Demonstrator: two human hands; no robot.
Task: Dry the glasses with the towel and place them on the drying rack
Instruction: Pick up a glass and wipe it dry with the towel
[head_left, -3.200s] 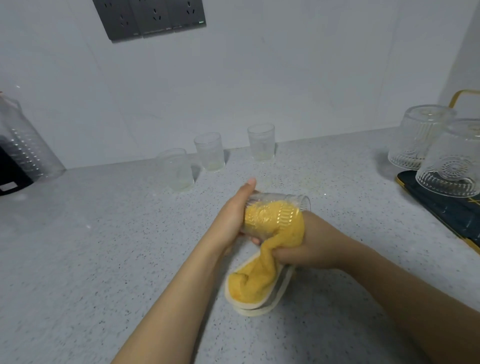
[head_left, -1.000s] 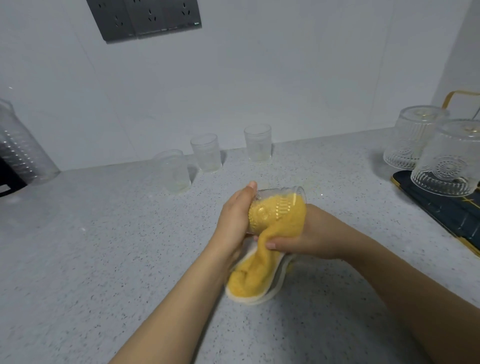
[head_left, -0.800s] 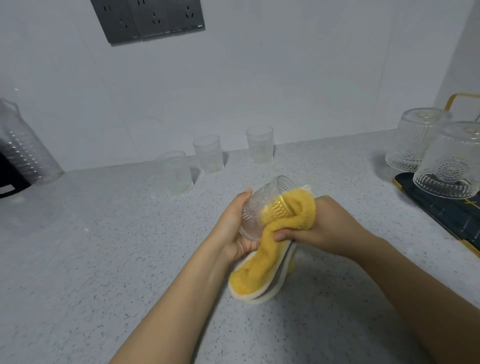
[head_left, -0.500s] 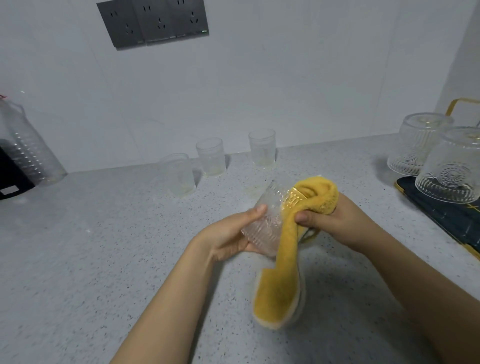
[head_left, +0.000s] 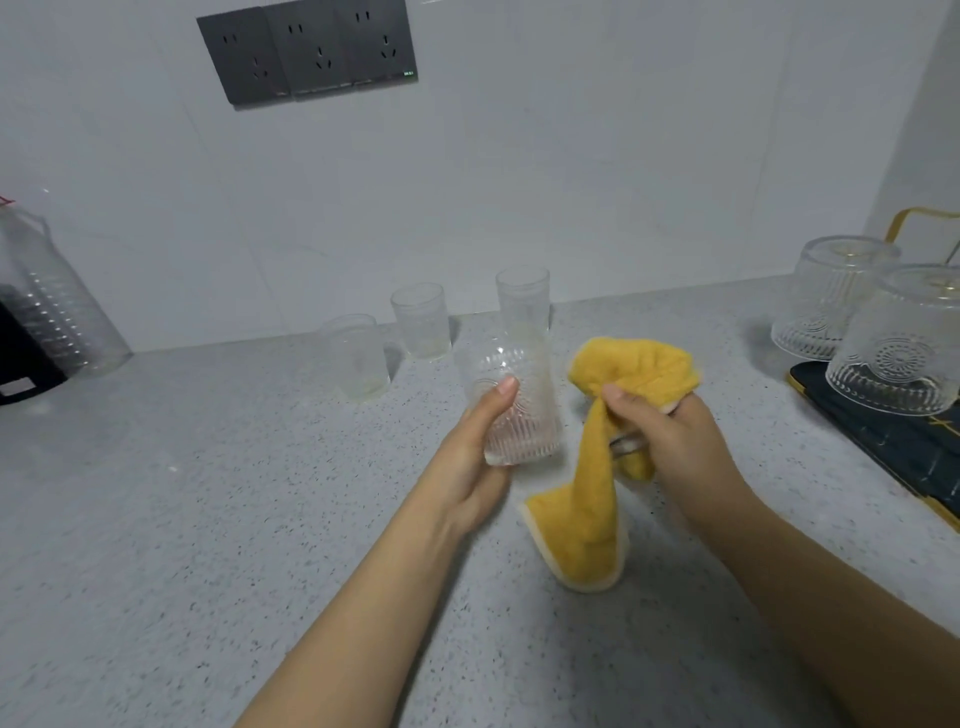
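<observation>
You are working over the grey speckled stone countertop (head_left: 182, 519), with the dark drying rack with its yellow frame (head_left: 883, 447) sitting at the counter's right edge and already carrying two upturned clear patterned glasses (head_left: 893, 343). Three plain clear tumblers (head_left: 418, 322) are waiting in a row along the back edge by the wall.

Your right hand (head_left: 670, 447) is bunching the soft yellow towel with the pale trim (head_left: 613, 447), fingers curled round it, its loose tail hanging down and seeming to brush the counter. It is limp and will give no support.

Your left hand (head_left: 475, 467) is holding the ribbed clear drinking glass (head_left: 511, 410) upright, just beside the towel and apart from it, above the counter's middle. Your thumb is pressing on the near wall, and the other fingers are probably wrapping round behind it, though the glass blurs them.

That glass is rigid, brittle and likely slick where damp. The ribbing is helping your grip, so you are best keeping hold round the lower wall, not the thin rim. Both forearms are reaching forward, wrists roughly level.
</observation>
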